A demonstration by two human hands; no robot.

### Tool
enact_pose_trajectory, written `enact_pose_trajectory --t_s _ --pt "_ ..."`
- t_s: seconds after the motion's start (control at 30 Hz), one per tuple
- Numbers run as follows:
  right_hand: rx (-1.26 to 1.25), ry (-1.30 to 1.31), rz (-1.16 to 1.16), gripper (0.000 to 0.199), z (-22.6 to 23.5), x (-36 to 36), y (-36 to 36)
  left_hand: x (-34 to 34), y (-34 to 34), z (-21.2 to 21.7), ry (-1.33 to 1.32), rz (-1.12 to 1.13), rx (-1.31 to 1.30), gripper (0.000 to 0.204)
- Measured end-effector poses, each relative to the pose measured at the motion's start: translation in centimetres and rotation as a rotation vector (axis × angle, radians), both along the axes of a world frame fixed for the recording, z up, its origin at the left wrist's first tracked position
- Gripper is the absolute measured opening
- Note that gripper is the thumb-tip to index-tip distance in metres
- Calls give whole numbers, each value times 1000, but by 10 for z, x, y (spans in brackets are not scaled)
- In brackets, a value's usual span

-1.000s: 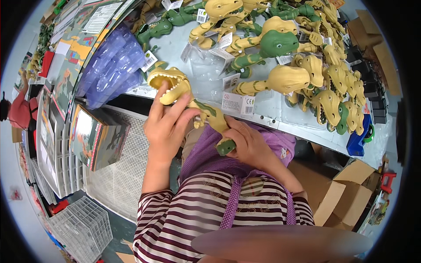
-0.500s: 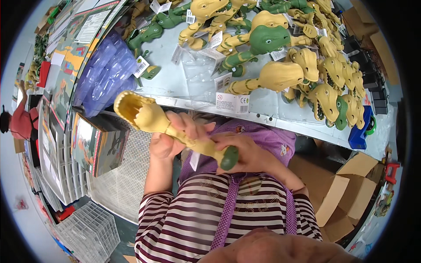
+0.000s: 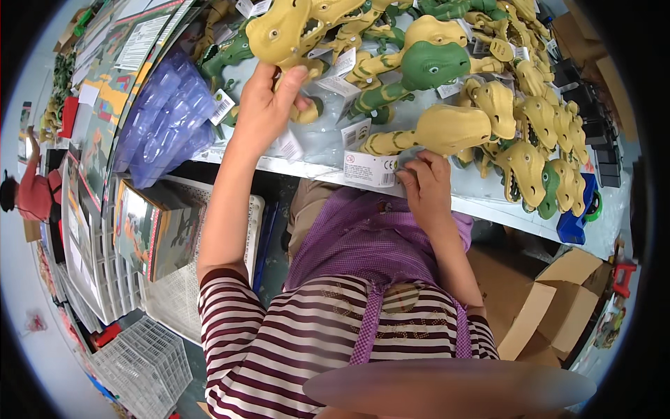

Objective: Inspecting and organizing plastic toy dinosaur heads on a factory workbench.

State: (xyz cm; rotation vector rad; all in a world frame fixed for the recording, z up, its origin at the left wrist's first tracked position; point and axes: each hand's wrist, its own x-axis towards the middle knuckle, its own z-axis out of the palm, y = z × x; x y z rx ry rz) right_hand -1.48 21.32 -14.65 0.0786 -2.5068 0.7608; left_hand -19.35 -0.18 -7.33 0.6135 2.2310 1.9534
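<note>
From the head view, the left hand (image 3: 269, 112) is raised over the shelf (image 3: 488, 206) with its fingers curled around the body of a yellow dinosaur toy (image 3: 296, 31). The grip sits low on the toy, so the big open-mouthed head stays free above the knuckles, and a white tag (image 3: 287, 146) dangles below the palm. The toy is at the shelf's left end, among the other yellow and green dinosaurs (image 3: 447, 129) that lie in rows with heads pointing outward.

The right hand (image 3: 426, 185) rests at the shelf's front edge, fingers bent, touching the white label card (image 3: 370, 170) fixed there; I cannot tell whether it pinches anything. It seems to steady the person's lean. Blue plastic trays (image 3: 164, 119) lie stacked at the left.
</note>
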Motion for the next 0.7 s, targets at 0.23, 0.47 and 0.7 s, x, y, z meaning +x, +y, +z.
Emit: enact_pose_trajectory --t_s 0.23,0.47,0.7 --pt "-11 -143 -31 20 5 1 -2 -23 4 -12 213 -20 -90 30" --pt "23 -68 -14 25 4 0 -2 -21 10 -14 124 -34 -87 31" --pt "15 -169 -33 25 8 0 -2 -28 11 -22 288 -34 -202 31"
